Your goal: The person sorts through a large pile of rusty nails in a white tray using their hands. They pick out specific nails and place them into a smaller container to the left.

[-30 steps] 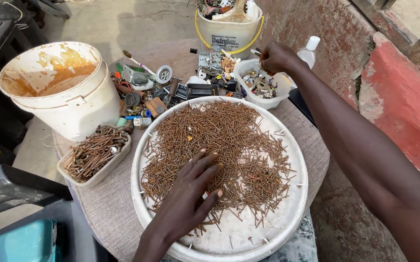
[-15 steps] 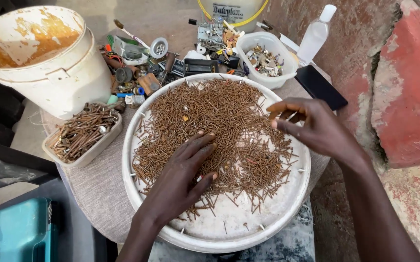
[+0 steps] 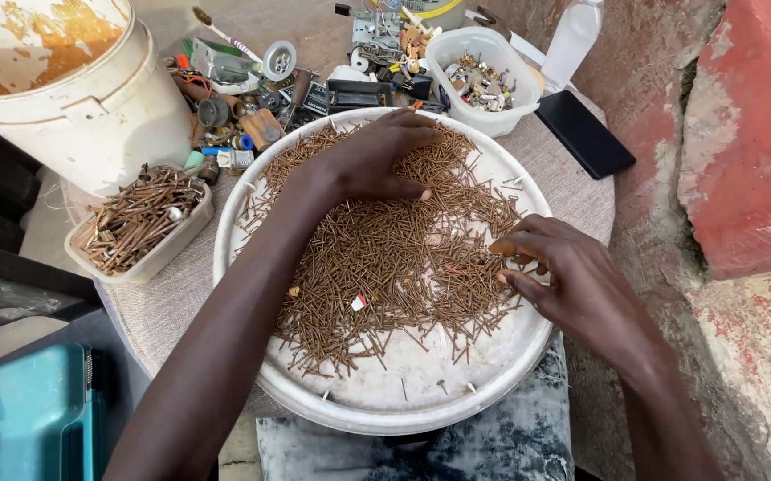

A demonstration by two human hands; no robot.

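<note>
Change since earlier frame: the left hand (image 3: 369, 165) has slid from the lower middle of the nail heap to its upper edge; the right hand (image 3: 572, 278) has dropped from the upper right of the tray to its right-hand rim.
Head view, nails: a heap of rusty nails (image 3: 385, 258) fills the centre of the frame, spread across the round white tray (image 3: 376, 405), their long axes pointing every way.
Head view, left hand: lies palm down on the top of the heap, fingers (image 3: 416, 134) spread flat and loose, gripping nothing that shows.
Head view, right hand: at centre right, fingers (image 3: 514, 245) curled and pinched together on a few nails at the heap's right margin.
Key relation: the bulk of the nails lies to the left of the right fingers and below the left fingers; the right hand is nearer the loose edge nails.
Head view, surroundings: a tub of sorted nails (image 3: 136, 223) at left, a stained white bucket (image 3: 73, 98) upper left, a tub of small parts (image 3: 479, 76) at top, a black phone (image 3: 583, 134) upper right on the table (image 3: 176, 298).
</note>
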